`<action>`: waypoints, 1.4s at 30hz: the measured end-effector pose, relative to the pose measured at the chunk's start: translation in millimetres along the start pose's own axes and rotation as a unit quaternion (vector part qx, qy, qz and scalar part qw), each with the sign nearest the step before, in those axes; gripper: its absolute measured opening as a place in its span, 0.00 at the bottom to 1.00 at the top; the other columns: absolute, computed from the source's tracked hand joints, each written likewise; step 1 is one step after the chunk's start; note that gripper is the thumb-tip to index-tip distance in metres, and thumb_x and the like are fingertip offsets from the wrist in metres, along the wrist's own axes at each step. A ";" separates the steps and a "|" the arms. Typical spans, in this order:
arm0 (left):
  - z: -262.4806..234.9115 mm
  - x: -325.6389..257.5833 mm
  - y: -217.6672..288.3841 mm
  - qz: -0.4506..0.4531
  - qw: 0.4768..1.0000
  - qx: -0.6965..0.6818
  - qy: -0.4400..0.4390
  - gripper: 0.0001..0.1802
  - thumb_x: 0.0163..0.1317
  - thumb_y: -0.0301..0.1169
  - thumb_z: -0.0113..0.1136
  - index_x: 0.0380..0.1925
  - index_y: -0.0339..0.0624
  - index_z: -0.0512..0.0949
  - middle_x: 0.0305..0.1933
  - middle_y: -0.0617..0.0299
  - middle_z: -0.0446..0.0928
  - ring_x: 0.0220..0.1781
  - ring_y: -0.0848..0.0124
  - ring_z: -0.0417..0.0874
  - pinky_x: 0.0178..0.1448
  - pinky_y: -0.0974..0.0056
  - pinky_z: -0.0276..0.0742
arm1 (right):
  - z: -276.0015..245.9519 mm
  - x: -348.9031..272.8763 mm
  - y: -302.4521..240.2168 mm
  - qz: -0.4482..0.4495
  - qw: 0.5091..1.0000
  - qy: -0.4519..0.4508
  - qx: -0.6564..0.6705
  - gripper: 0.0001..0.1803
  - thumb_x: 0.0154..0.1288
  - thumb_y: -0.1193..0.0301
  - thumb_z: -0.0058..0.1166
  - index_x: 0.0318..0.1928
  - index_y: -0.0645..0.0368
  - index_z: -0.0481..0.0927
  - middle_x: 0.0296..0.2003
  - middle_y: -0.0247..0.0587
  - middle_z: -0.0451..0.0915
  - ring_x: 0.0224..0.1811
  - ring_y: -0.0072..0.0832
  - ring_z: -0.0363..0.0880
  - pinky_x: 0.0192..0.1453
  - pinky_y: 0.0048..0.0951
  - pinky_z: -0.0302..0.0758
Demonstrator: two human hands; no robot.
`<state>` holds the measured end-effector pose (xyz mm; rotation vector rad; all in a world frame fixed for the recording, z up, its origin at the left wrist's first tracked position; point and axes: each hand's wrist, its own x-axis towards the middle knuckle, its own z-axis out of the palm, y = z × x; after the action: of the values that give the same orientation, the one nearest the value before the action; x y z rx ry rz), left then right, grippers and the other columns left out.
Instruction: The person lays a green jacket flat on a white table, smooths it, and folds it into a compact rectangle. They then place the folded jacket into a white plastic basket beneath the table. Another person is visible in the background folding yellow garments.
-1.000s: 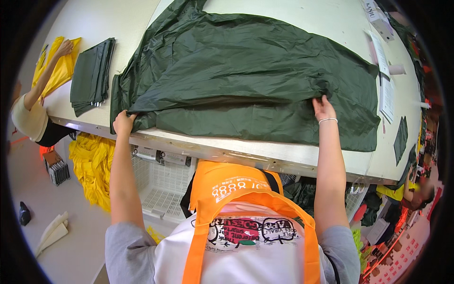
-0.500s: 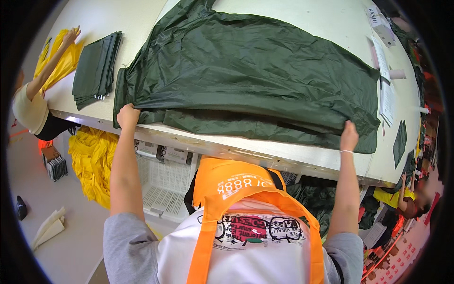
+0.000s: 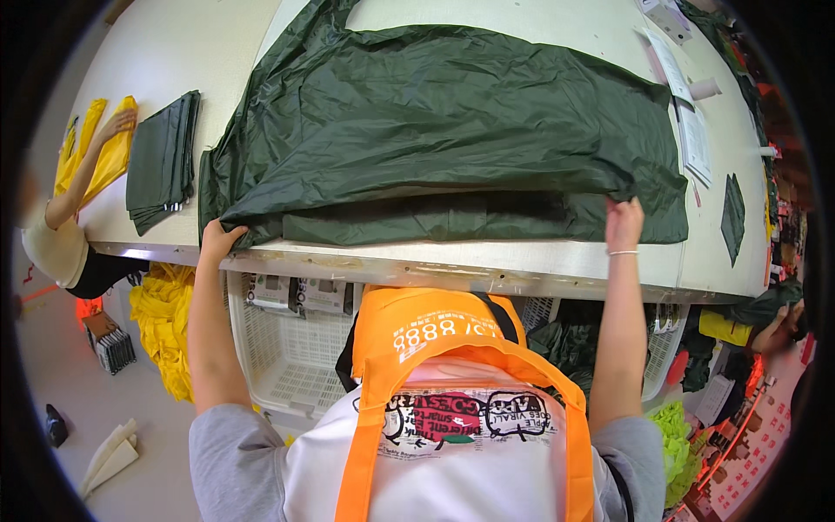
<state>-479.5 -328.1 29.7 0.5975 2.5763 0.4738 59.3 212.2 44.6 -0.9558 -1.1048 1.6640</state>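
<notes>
My left hand (image 3: 219,240): thumb and fingers pinched on the near edge of one dark green garment (image 3: 435,122), thin, creased, spread between and beyond both hands. My right hand (image 3: 624,224): fingers closed on the same garment's raised edge. Left of my left hand: one stack of folded dark green pieces (image 3: 163,165). Beyond my right hand, rightward: white printed sheets (image 3: 693,143), one dark green scrap (image 3: 733,219).

I've got the fabric (image 3: 444,122) spread across the table (image 3: 209,52), folded stack (image 3: 162,161) left of it, papers (image 3: 693,143) off to its right, basket (image 3: 296,378) down below table level.
</notes>
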 end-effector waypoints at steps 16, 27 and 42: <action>77.2 -3.6 245.2 0.366 0.886 0.242 0.148 0.40 0.57 0.57 0.55 0.67 0.57 0.59 0.72 0.61 0.56 0.73 0.57 0.53 0.73 0.43 0.44 | 42.6 69.3 -22.6 -0.100 0.712 -0.042 -0.694 0.29 0.69 0.52 0.40 0.35 0.69 0.79 0.39 0.67 0.77 0.45 0.60 0.73 0.50 0.48 0.69; 59.3 -14.5 186.3 0.294 0.919 0.241 0.108 0.45 0.52 0.60 0.57 0.68 0.57 0.58 0.74 0.60 0.50 0.75 0.53 0.47 0.72 0.40 0.40 | 76.8 14.8 -32.4 -0.307 0.600 -0.198 -0.711 0.24 0.66 0.64 0.49 0.61 0.56 0.69 0.57 0.47 0.72 0.61 0.47 0.66 0.65 0.46 0.60; 14.3 175.5 203.7 0.220 0.914 0.146 0.308 0.38 0.58 0.50 0.58 0.62 0.39 0.64 0.63 0.48 0.66 0.63 0.53 0.68 0.64 0.53 0.61 | 66.4 237.9 6.2 -0.327 0.605 -0.268 -0.674 0.34 0.57 0.81 0.50 0.66 0.57 0.60 0.63 0.50 0.64 0.67 0.45 0.59 0.69 0.44 0.56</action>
<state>-546.9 -67.6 42.1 1.3379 3.1395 0.4774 -75.1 419.1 30.3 -0.6141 -2.8485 0.1859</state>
